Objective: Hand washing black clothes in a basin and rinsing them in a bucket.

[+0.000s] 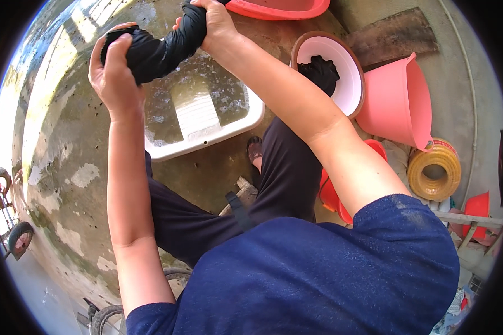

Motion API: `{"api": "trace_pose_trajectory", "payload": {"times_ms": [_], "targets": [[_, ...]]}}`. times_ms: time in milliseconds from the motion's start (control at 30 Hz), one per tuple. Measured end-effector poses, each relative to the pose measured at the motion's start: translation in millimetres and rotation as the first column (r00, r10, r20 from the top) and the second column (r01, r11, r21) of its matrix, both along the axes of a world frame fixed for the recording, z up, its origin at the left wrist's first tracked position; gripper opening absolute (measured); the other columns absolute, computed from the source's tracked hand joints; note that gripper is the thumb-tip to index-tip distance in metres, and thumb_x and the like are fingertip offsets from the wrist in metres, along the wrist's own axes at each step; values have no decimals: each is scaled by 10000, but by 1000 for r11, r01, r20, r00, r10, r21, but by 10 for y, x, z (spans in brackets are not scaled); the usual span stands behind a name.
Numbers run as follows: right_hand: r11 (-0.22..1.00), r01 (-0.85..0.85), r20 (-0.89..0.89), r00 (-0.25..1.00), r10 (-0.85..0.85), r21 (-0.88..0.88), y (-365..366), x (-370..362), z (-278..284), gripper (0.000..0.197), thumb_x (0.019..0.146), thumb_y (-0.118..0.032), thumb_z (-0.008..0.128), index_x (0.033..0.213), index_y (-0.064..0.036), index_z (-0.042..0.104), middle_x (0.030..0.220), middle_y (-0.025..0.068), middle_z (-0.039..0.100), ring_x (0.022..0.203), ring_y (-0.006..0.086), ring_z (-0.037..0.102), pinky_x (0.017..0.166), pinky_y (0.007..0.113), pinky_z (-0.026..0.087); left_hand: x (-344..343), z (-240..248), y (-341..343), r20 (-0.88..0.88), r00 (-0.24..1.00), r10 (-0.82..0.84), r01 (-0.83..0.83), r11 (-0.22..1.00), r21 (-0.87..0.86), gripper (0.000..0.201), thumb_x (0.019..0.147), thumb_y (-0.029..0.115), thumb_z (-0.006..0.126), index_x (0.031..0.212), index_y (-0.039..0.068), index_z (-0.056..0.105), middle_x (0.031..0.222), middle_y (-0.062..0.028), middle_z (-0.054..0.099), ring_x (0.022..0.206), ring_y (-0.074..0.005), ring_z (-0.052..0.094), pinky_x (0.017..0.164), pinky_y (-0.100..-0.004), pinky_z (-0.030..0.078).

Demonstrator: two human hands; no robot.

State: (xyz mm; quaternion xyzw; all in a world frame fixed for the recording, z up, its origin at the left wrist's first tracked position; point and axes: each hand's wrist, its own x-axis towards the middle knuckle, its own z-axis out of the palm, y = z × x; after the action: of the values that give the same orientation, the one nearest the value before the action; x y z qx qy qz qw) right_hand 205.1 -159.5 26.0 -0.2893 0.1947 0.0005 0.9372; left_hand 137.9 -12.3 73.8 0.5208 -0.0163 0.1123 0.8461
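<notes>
A wet-looking black cloth (162, 54), twisted into a thick rope, stretches between my two hands at the top of the view. My left hand (117, 78) grips its left end, fingers wrapped round it. The other end, higher up, is held by my right hand (215, 25). Below the cloth stands a white washtub (207, 144) with murky, sudsy water. A white ribbed washboard (197, 114) leans in the water against the near wall of the tub. What kind of garment the cloth is, I cannot tell.
Right of the tub, a brown-rimmed basin (347, 95) holds another black cloth (321, 73). Beside it lies a tilted pink bucket (394, 100). A red basin (279, 8) sits at the top edge. Further right are a coiled yellow hose (435, 169) and a wooden board (394, 39).
</notes>
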Motion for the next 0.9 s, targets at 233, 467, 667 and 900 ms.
{"api": "trace_pose_trajectory", "payload": {"times_ms": [233,467,667,900], "targets": [[847,-511,-331,832,444,-146,46,-311,-322,223,704,-199,578,758,-4,484,596,140,529,478,251,533,471,349,474,-689,-299,-456,595,761,-259,-384,560,734,272,530,38,636,799,64,601,862,-87,578,781,-252,574,687,-340,467],[624,-707,-397,705,588,-333,172,-469,-353,220,691,-192,603,734,11,527,602,134,558,473,226,552,461,325,480,-953,-819,-654,602,629,-492,-472,374,799,155,585,175,542,699,70,527,779,-81,523,690,-213,505,582,-320,423],[594,-683,-453,729,513,-426,268,-628,-436,192,652,-109,627,742,31,532,603,123,536,478,213,550,433,324,459,-1077,-1212,-683,586,580,-566,-510,308,803,131,578,216,523,605,88,528,727,-83,509,639,-203,494,553,-296,415],[493,-581,-394,809,436,-647,339,-769,-652,160,618,-95,617,721,6,547,589,89,539,462,184,529,440,294,436,-1138,-1603,-796,573,489,-658,-619,201,759,140,656,217,530,597,94,559,675,-58,513,621,-221,510,501,-312,377]]}}
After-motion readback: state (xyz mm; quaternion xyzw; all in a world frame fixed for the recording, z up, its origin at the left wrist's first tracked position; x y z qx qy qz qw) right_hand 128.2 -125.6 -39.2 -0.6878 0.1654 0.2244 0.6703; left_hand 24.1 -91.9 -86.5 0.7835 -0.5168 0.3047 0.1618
